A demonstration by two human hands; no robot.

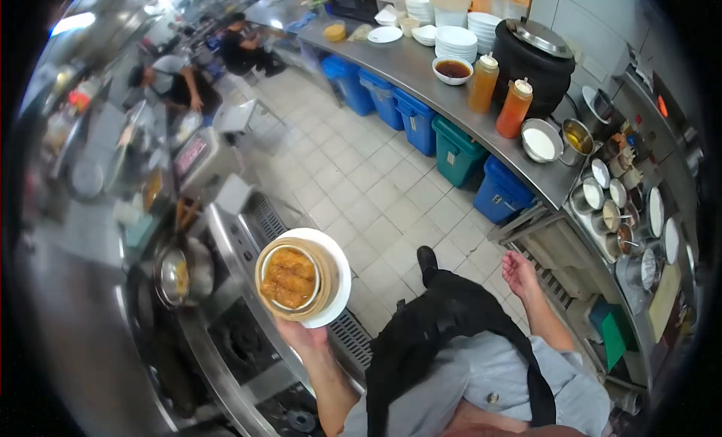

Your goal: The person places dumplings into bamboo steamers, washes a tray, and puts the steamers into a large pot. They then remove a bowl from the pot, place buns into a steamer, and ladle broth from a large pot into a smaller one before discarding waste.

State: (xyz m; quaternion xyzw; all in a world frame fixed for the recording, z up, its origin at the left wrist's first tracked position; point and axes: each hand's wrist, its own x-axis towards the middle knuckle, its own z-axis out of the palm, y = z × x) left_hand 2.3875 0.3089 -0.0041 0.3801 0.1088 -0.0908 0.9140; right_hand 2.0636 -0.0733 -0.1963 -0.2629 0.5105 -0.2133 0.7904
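My left hand (304, 337) grips a white plate (340, 283) from below at its near edge. On that plate stands a round bamboo steamer basket (328, 280), its inside lined with a pale dish. Glossy orange-brown pieces of food (289, 277) fill the dish; their exact kind I cannot make out. The plate is over the edge of the stove, above the floor. Apart from everything, my right hand (519, 274) hangs at my right side with its fingers loosely curled and nothing in them.
A wok (184, 273) sits on the stove (252, 335) at left. Along the steel counter (421, 68) stand sauce bottles (514, 110), bowls, stacked plates and a black soup pot (532, 65). Several bins (456, 153) line its underside. Two people (177, 83) are farther back. Ingredient containers (594, 192) lie right.
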